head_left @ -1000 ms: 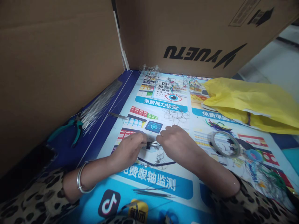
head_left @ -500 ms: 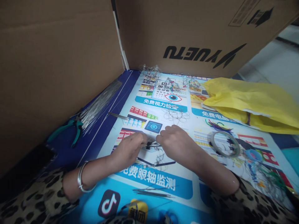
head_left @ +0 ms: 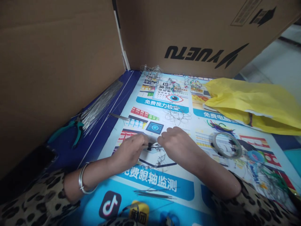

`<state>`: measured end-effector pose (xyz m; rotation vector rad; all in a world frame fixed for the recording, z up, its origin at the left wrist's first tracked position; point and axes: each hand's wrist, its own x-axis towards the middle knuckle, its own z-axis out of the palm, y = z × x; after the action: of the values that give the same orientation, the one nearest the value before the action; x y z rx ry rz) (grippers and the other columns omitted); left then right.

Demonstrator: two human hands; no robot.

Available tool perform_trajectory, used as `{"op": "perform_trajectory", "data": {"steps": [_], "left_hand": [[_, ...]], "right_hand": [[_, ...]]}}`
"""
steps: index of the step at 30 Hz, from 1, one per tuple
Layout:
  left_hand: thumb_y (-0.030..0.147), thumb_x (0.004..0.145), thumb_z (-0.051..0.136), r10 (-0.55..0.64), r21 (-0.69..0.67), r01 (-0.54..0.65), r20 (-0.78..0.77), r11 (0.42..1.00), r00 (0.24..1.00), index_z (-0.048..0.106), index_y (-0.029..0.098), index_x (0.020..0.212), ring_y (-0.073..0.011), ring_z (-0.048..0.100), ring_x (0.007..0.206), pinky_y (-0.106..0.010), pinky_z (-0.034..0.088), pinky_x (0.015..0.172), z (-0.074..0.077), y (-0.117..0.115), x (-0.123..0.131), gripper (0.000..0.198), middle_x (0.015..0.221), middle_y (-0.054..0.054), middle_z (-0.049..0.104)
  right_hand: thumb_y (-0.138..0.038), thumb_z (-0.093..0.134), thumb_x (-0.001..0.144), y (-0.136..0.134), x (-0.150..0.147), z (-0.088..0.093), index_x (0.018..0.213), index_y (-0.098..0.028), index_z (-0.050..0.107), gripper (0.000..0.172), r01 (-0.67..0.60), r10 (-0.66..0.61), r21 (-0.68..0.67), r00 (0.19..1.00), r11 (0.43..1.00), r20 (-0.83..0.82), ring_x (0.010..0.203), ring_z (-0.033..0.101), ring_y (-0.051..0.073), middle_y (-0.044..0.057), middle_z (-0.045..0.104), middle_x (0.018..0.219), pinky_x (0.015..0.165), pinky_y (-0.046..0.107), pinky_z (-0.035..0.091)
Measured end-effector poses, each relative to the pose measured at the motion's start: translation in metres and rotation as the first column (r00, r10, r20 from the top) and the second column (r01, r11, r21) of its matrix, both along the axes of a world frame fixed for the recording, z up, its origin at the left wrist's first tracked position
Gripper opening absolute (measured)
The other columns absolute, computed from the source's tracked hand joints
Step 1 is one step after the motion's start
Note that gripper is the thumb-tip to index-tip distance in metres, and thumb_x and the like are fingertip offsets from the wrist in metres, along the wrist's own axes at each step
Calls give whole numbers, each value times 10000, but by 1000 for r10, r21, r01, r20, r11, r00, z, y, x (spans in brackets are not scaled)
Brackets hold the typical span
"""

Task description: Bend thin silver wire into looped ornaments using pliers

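My left hand (head_left: 129,151) is closed in a pinch, knuckles up, over the printed sheet (head_left: 188,122). Facing it across a small gap, my right hand (head_left: 180,147) is also closed, its fingertips curled out of sight. Thin silvery wire (head_left: 154,144) spans the gap and runs into both hands; the gripped ends are hidden. Below the fingers, a looped strand of clear beads (head_left: 156,165) on fine wire lies against the sheet. Nearer to me is a small bundle of straight wires (head_left: 154,194).
Cardboard walls (head_left: 188,28) stand behind and at left. Teal-handled pliers (head_left: 67,130) lie beside a sheaf of wires (head_left: 101,105). Tweezers (head_left: 119,117), wire tangles (head_left: 177,115), a tape roll (head_left: 215,145), coloured ties (head_left: 219,127) and a yellow bag (head_left: 254,100) surround the hands.
Almost nothing differs. My right hand has shifted very slightly, and the silvery wire between the hands shows a little more plainly.
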<state>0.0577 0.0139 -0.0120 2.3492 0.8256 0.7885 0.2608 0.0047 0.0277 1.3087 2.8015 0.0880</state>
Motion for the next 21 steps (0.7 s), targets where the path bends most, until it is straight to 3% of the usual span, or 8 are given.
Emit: {"op": "perform_trajectory", "data": {"steps": [21], "left_hand": [[23,821,360,-159,6,159,94,987,983,498,164,897,-154,531,764,-290,456,655,-3,10,-3,212,807,-57,572]], "right_hand": [[-71,478,753,-2,5,-1,674,-202,550,169,13,-13,-33,1000,999,-10,633,460,183,26,585,652,593,320,178]]}}
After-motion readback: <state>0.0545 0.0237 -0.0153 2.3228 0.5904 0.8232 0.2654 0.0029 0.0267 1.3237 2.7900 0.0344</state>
